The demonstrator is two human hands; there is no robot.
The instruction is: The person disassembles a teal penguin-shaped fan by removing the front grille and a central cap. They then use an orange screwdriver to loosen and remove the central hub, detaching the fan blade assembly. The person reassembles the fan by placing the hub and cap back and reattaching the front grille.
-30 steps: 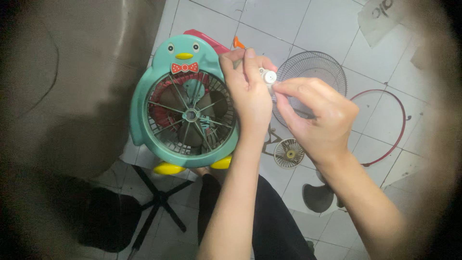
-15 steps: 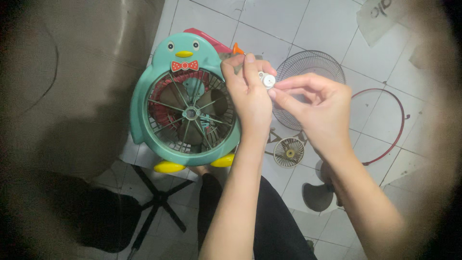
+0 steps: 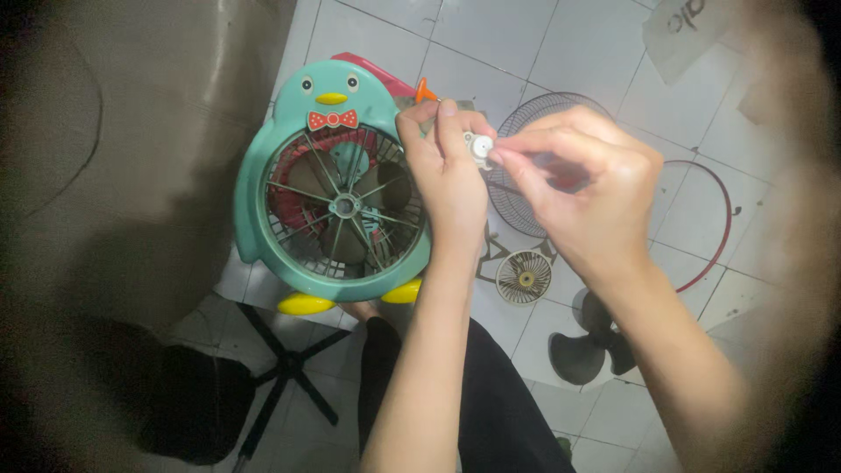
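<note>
Above the white tiled floor [image 3: 604, 52], at the centre of the view, a small white round knob-like part [image 3: 479, 147] sits between both hands. The left hand [image 3: 447, 175] closes its grip round the upper right edge of the teal penguin-shaped plastic fan [image 3: 337, 188], fingers curled over the casing and the thumb beside the white part. The right hand [image 3: 583, 193] pinches that part between thumb and forefinger, the remaining fingers folded; whether the part is seated on the fan or free of it cannot be told.

For good handling, the left hand should brace the casing firmly so the fan does not rock, while the right hand works the part squarely along its axis, with fingertip force only. Small parts of this kind probably slip easily, so the pinch should stay close to the casing.

Just below and right of the hands lie a round grey wire fan guard [image 3: 534, 188], partly hidden, a small round cream grille disc [image 3: 524, 277], a dark three-blade fan propeller [image 3: 591, 342] and a thin red ring [image 3: 714, 219]. A black star-shaped stand base [image 3: 280, 363] lies lower left. The person's dark-clothed leg [image 3: 491, 403] lies directly beneath the forearms. Open room lies toward the upper tiles; loose items crowd the right side, and the left of the view is dim and blurred.
</note>
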